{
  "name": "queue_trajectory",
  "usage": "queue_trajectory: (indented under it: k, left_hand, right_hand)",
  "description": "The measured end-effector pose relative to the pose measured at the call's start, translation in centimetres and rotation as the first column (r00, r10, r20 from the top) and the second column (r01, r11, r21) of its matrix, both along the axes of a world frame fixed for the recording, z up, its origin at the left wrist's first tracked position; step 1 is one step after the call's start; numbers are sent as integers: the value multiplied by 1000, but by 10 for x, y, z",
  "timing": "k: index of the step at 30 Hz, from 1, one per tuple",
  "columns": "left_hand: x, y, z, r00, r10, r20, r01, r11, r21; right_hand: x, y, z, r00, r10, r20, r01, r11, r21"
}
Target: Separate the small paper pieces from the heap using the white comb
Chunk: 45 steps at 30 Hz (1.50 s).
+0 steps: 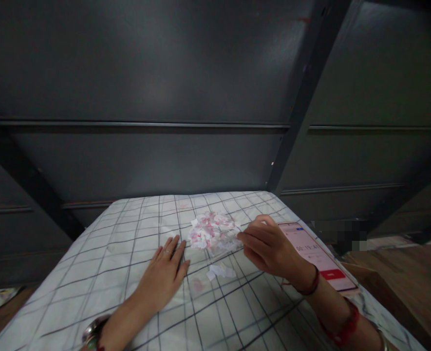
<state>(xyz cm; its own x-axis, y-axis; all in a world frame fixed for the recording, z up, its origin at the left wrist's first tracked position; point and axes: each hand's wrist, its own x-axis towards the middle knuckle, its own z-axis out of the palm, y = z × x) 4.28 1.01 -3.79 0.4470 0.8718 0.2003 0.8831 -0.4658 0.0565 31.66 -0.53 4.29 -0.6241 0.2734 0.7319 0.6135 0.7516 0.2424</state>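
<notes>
A pile of torn white scraps with pink marks [210, 231], paper by their look, lies near the middle of the checked cloth [127, 258]. Closer to me is a small separate group of white scraps [221, 271]. My left hand [166, 273] rests flat on the cloth, fingers stretched, just left of the pile. At the pile's right edge, my right hand [266, 246] has thumb and fingers pinched together. Whatever those fingertips may hold is too small to make out.
A phone [332, 274] with a running-time display and a red button lies right of my right hand, near the cloth's right edge. Dark grey panels [186, 161] rise behind the table. Wooden floor [401, 273] shows at right.
</notes>
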Motion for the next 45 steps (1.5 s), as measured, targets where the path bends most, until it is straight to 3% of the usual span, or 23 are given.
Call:
queue_trajectory:
  k: [9, 14, 20, 30, 34, 39, 45]
  left_hand:
    - [-7, 6, -2, 1000, -11, 4, 10, 993, 119]
    - [-8, 5, 0, 994, 94, -49, -93, 995, 22]
    - [-8, 5, 2, 994, 94, -47, -95, 995, -27]
    - [-8, 4, 4, 994, 93, -49, -95, 995, -41]
    - [-8, 4, 3, 995, 87, -46, -89, 995, -40]
    - [-7, 4, 4, 997, 72, -35, -72, 997, -12]
    - [-4, 3, 11, 992, 84, -93, -91, 993, -78]
  right_hand:
    - [0, 2, -2, 997, -36, -70, 38, 999, 21]
    - [-8, -4, 0, 999, 26, -37, -27, 999, -23]
    - [5, 0, 1, 994, 20, -112, -22, 1000, -17]
    - [30, 8, 6, 993, 45, -109, -69, 972, -226]
    - [39, 7, 11, 984, 37, -176, -76, 972, -224]
    - [44, 9, 10, 992, -28, -122, 4, 981, -192]
    - [39, 12, 4, 997, -51, -53, 40, 981, -192]
